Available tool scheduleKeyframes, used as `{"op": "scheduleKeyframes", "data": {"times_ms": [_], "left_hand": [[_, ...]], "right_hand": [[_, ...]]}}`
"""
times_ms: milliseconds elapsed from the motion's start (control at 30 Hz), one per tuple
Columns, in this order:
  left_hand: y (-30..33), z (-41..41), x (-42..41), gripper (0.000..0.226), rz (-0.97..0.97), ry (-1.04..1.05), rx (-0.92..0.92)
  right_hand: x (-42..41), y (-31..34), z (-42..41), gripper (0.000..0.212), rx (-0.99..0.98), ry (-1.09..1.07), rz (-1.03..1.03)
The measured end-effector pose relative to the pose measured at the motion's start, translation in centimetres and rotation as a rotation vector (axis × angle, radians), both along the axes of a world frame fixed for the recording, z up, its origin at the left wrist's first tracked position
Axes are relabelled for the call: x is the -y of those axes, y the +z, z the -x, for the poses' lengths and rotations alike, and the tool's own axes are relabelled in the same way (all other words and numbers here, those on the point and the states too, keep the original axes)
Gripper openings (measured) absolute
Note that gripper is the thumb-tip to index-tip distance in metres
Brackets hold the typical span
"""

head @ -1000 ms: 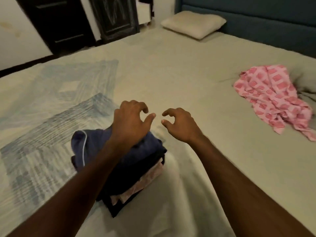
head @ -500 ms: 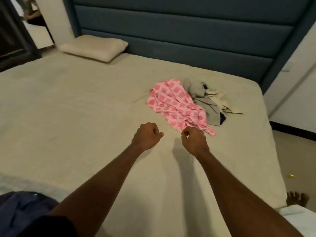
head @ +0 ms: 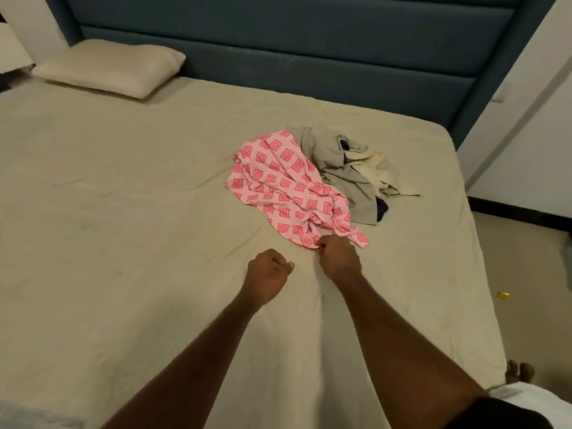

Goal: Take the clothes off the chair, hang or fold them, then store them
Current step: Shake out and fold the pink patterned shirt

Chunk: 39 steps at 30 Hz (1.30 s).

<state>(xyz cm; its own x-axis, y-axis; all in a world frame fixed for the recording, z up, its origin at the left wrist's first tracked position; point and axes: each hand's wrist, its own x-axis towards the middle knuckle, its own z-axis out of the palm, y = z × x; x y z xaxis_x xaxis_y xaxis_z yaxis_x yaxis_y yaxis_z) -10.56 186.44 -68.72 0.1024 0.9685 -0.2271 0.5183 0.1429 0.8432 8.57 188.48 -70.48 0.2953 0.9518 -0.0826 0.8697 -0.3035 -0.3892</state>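
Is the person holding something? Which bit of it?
The right hand pinches the pink patterned cloth at its near edge, the end closest to the person. The left hand is a closed fist holding nothing.

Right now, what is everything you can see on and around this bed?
Bed sheet: one, beige, covers the whole bed.
Pillow: one, cream, far left corner by the headboard.
Headboard: one, dark teal, padded, along the far side.
Pink patterned garment: one, pink with red squares, crumpled mid-bed.
Grey garment: one, grey, crumpled, touching the pink one's right side.
Cream garment: one, pale cream, on the grey one's right.
Small yellow object: one, on the floor at right; too small to identify.
Left hand: fist, holding nothing, over the sheet.
Right hand: pinches the pink garment's near edge.
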Motion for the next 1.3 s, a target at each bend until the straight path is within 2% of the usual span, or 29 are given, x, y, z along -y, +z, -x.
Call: {"op": "scheduleKeyframes", "data": {"times_ms": [67,233,333,367,400,467,533,633,667,733,800,867,933,1000,1067,1133,1167,1233,1267,1300], "left_hand": [[-0.2,-0.4,0.2,0.019,0.118,0.077,0.179],[0.5,-1.6,0.7,0.038,0.403,0.191,0.709],[0.2,-1.6,0.6,0.054,0.446,0.250,0.840],[0.1,-1.8,0.8,0.063,0.438,0.306,0.827],[0.1,-2.3,1.3,0.061,0.404,0.358,0.789],[-0.1,-2.9,2.4,0.045,0.266,0.337,0.658],[-0.6,-2.8,3.9,0.051,0.088,0.102,0.460],[-0.7,-1.5,7.5,0.048,-0.033,-0.361,0.249],[-0.5,-0.9,9.0,0.045,-0.042,-0.510,0.184],[0.4,0.4,11.4,0.038,0.005,-0.783,0.115],[1.3,1.9,13.2,0.023,0.149,-0.915,0.142],[2.0,2.9,13.8,0.021,0.215,-0.779,0.177],[2.2,3.3,14.1,0.015,0.257,-0.364,0.329],[1.9,3.0,13.3,0.027,0.410,0.042,0.545],[1.8,2.1,12.2,0.041,0.532,0.168,0.645],[2.1,0.1,11.9,0.037,0.547,0.227,0.729],[2.1,-1.0,12.0,0.033,0.512,0.249,0.753],[2.0,-2.8,12.4,0.029,0.424,0.251,0.770],[2.1,-3.3,12.8,0.032,0.410,0.211,0.796],[2.3,-3.8,13.1,0.036,0.416,0.142,0.825]], "right_hand": [[0.3,1.1,-0.2,0.024,-0.044,0.065,0.078],[7.8,4.8,-1.2,0.034,-0.141,0.561,0.471],[15.4,4.8,-1.6,0.024,-0.144,0.741,0.741],[17.5,4.8,-1.9,0.020,-0.156,0.754,0.818],[19.2,4.8,-2.5,0.019,-0.187,0.750,0.863],[20.7,4.9,-4.0,0.017,-0.348,0.684,0.793],[20.2,4.9,-4.9,0.010,-0.478,0.552,0.492],[18.6,5.5,-3.9,0.031,-0.535,0.171,-0.057],[17.9,5.6,-3.0,0.035,-0.585,0.059,-0.136],[16.6,5.4,-1.2,0.051,-0.757,-0.074,-0.083],[16.5,4.2,0.4,0.056,-0.756,-0.044,0.001],[16.9,2.8,1.3,0.041,-0.603,0.011,0.015],[17.9,2.7,1.4,0.031,-0.572,0.059,0.088],[19.1,2.9,0.5,0.033,-0.628,0.230,0.271],[21.1,3.9,-0.7,0.034,-0.600,0.482,0.567],[23.4,4.7,-1.8,0.024,-0.524,0.668,0.811],[24.1,4.9,-2.3,0.024,-0.490,0.695,0.834],[24.7,5.3,-3.3,0.019,-0.477,0.615,0.632],[24.6,5.5,-3.7,0.018,-0.481,0.513,0.440],[24.3,5.9,-4.1,0.028,-0.494,0.387,0.212]]}}
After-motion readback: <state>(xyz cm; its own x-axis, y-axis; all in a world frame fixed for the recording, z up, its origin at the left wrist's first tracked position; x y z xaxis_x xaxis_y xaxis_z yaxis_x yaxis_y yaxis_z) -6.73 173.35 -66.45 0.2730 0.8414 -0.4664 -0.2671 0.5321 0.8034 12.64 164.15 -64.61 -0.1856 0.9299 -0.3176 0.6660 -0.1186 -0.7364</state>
